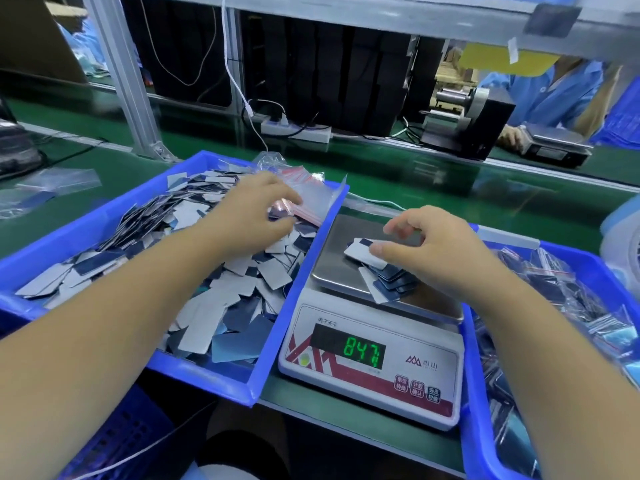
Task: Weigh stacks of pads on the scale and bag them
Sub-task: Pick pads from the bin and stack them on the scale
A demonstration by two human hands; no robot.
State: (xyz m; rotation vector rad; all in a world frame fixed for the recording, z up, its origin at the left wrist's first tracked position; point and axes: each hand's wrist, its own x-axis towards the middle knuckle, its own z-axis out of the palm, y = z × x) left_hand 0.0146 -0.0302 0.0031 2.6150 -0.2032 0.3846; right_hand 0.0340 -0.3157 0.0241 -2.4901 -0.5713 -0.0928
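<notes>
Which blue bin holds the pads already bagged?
The right blue bin, beside the scale: its pads sit in clear bags. The left blue bin holds loose pads.

We seem to be on a factory packing line: green conveyor belt (398, 174), blue bins (277, 327), aluminium framing (121, 74) upper left.

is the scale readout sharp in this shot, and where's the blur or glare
Head view: the green readout on the scale glows bright but slightly smeared; the left hand over the bags is motion-blurred; the steel pan shows soft glare; wide-angle distortion bends the blue bin edges.
</notes>
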